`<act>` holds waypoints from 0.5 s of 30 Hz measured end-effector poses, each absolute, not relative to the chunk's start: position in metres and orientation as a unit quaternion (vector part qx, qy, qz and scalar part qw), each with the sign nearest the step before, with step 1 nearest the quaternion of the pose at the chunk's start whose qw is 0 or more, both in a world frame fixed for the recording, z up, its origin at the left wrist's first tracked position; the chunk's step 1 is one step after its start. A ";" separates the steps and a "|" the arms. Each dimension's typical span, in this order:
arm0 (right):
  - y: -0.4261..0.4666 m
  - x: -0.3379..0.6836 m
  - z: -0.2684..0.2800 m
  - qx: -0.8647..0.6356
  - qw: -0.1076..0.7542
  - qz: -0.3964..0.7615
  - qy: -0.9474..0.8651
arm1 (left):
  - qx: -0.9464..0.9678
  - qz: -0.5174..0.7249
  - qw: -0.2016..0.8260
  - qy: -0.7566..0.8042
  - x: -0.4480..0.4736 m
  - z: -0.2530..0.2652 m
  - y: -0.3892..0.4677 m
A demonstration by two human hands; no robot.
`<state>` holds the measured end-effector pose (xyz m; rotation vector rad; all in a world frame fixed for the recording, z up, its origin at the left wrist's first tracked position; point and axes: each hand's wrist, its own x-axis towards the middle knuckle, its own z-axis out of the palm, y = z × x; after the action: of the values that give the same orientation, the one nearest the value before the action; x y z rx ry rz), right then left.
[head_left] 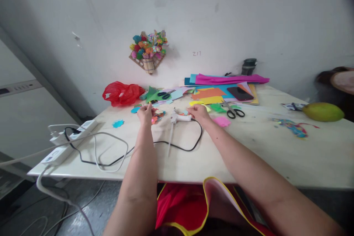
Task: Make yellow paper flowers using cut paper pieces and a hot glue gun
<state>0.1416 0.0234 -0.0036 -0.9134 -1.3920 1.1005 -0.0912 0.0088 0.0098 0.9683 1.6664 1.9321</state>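
Note:
My left hand (144,113) is closed in a pinch over the paper cut-outs left of centre; what it holds, if anything, is too small to make out. Beside it lies a pile of orange and red paper flower shapes (157,118), with a blue one (135,110) on its other side. Just behind the handle of a white hot glue gun (181,118), my right hand (200,113) has its fingertips pressed together. I cannot make out anything between them. A long glue stick (170,140) reaches from the gun towards me.
A power strip (69,143) with looping cables lies at left. Black-handled scissors (235,113), coloured paper sheets (211,94), a phone (240,93) and a red plastic bag (121,94) line the back. At right are a yellow-green fruit (323,112) and another person's head (326,77).

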 end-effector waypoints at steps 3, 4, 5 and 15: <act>0.020 0.138 -0.001 -0.392 0.540 0.456 -0.589 | 0.431 0.666 0.261 0.550 -0.068 0.013 0.007; 0.020 0.138 0.000 -0.391 0.539 0.455 -0.591 | 0.446 0.658 0.284 0.536 -0.059 0.014 0.006; 0.019 0.137 0.000 -0.390 0.538 0.455 -0.593 | 0.460 0.647 0.309 0.524 -0.051 0.013 0.006; 0.021 0.140 -0.001 -0.334 0.537 0.547 -0.548 | 0.566 0.596 0.367 0.437 -0.011 0.009 0.002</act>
<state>0.1395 0.0213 -0.0006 -0.7960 -1.3034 1.3020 -0.0107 0.0022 0.0094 1.4533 1.1229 1.5310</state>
